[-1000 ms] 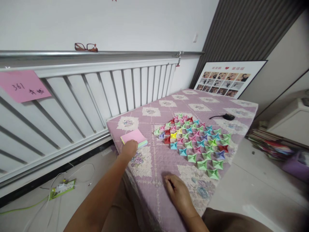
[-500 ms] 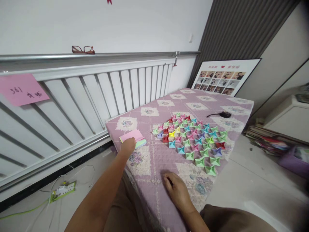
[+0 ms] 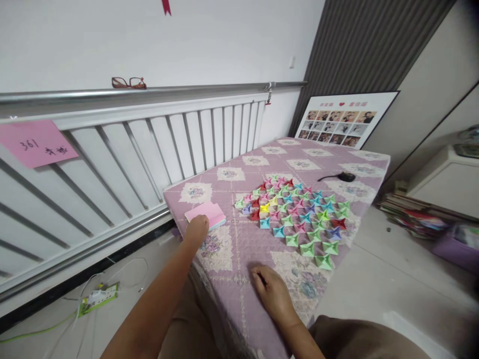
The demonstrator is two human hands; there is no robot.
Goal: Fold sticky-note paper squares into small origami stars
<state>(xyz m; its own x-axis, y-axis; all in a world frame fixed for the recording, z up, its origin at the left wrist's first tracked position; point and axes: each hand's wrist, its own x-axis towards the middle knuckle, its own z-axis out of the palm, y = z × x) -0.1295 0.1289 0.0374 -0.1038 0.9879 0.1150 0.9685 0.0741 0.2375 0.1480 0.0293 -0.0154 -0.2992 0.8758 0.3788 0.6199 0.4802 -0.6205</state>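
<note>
A small stack of coloured square paper (image 3: 211,212), pink on top with a pale blue edge below, lies near the table's left edge. My left hand (image 3: 197,230) is closed at its near-left edge, fingertips on the pink paper; how many sheets are pinched is hidden. Lower on the table rests my right hand (image 3: 273,291), its fingers curled in a loose fist with nothing visible in them. Beyond it, rows of folded paper pieces (image 3: 287,220) in green, blue, pink, red, yellow and purple stand on the quilted purple tablecloth (image 3: 239,249).
A black object with a short strap (image 3: 346,176) lies farther back on the cloth. A white radiator (image 3: 179,139) borders the left side, with glasses (image 3: 129,83) on the pipe above. A photo board (image 3: 340,119) leans behind. A power strip (image 3: 98,298) sits on the floor.
The pink paper, which bulged with green showing beneath at its right, now lies flatter and covers the green. My left hand stays at the stack; the right has not moved. The view shifted slightly.
</note>
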